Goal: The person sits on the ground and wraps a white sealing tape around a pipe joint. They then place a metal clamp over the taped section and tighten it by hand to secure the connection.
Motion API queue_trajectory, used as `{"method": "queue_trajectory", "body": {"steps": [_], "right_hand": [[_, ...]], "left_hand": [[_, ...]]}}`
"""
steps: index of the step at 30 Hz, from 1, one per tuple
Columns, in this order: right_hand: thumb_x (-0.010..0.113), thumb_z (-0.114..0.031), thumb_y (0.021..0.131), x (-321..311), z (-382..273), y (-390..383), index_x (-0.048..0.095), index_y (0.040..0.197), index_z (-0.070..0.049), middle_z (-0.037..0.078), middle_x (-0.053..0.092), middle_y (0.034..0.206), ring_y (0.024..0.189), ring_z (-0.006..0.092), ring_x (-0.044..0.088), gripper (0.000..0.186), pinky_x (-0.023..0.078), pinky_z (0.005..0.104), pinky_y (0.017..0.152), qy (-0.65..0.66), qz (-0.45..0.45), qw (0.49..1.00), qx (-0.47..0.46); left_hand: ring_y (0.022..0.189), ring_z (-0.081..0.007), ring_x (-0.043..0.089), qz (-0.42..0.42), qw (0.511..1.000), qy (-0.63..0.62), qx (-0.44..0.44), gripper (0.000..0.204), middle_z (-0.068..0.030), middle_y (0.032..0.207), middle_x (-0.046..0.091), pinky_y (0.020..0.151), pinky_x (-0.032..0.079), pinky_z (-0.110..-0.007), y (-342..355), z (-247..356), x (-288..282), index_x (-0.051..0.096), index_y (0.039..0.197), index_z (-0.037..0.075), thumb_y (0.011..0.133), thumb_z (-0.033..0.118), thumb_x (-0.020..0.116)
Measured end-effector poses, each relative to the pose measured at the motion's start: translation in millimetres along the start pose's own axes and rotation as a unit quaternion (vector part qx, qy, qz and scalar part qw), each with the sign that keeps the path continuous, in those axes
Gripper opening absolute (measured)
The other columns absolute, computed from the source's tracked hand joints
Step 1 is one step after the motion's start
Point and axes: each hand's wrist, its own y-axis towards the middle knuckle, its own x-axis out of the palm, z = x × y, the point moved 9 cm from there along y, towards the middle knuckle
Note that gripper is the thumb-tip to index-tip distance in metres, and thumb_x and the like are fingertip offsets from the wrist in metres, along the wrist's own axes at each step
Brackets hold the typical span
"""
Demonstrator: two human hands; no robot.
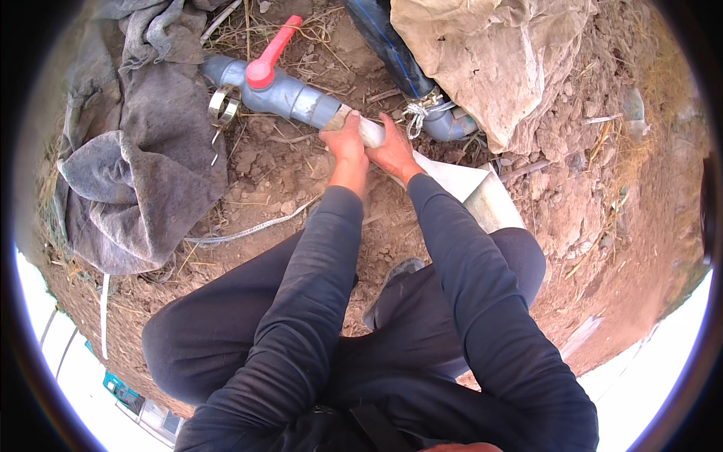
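1. Where the lower-right end of the grey valve (290,94) is reached, a white hose (373,133) is met, rounded there and flattened farther right of the valve.
2. Just beside that valve end, the hose is gripped by the left hand (346,148); slightly farther from the valve, it is gripped by the right hand (394,153). The fingers underneath are hidden.
3. On top of the valve, a red lever (273,56) is mounted.
4. Just left of and below the valve's body, a metal clamp (224,105) is seen.
5. Left of the valve, a grey cloth (169,143) is spread.
6. Right of the valve, a black pipe (392,49) is joined to a grey elbow (446,125), near a tan sack (489,53).
7. Below the valve, a pale strap (256,228) is laid on soil (602,196).
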Motion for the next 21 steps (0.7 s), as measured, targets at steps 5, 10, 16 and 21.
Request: {"method": "queue_trajectory", "body": {"steps": [5, 10, 16, 21], "right_hand": [[0.084, -0.042, 0.067, 0.6, 1.6, -0.7, 0.030, 0.166, -0.015, 0.025, 0.041, 0.161, 0.152, 0.0408, 0.037, 0.116, 0.019, 0.0575, 0.127, -0.007, 0.000, 1.000, 0.002], [0.085, -0.042, 0.066, 3.8, 6.4, 4.3, 0.032, 0.165, -0.016, 0.024, 0.044, 0.160, 0.151, 0.0399, 0.040, 0.115, 0.021, 0.0572, 0.126, 0.006, -0.029, 1.000, 0.007], [0.087, -0.050, 0.063, 1.1, 7.7, 9.2, 0.038, 0.162, -0.008, 0.027, 0.054, 0.152, 0.142, 0.0386, 0.053, 0.118, 0.040, 0.0425, 0.119, -0.022, -0.020, 1.000, 0.003], [0.087, -0.048, 0.063, 2.3, 8.4, 9.2, 0.038, 0.163, -0.013, 0.025, 0.052, 0.155, 0.145, 0.0384, 0.049, 0.116, 0.032, 0.0492, 0.123, 0.028, -0.031, 0.999, 0.002]], "left_hand": [[0.097, -0.0243, 0.070, 0.016, 0.999, -0.024, 0.024, 0.031, -0.0119, 0.111, 0.069, 0.087, 0.060, -0.041, 0.4, -0.4, -3.2, 0.059, 0.119, -0.003, 0.093, -0.001, 0.076], [0.108, -0.0270, 0.067, -0.001, 1.000, -0.013, -0.002, 0.049, -0.0169, 0.123, 0.062, 0.094, 0.059, -0.042, 2.1, -1.1, 0.2, 0.044, 0.129, -0.004, 0.091, -0.004, 0.076], [0.113, -0.0286, 0.066, -0.033, 0.999, -0.017, -0.010, 0.055, -0.0203, 0.129, 0.060, 0.096, 0.060, -0.042, -0.3, 2.1, 6.9, 0.036, 0.132, -0.005, 0.093, -0.006, 0.074], [0.116, -0.0308, 0.065, -0.013, 1.000, -0.004, -0.016, 0.059, -0.0220, 0.132, 0.058, 0.097, 0.060, -0.044, -7.2, 4.8, 7.2, 0.034, 0.136, -0.006, 0.093, -0.003, 0.075]]}}
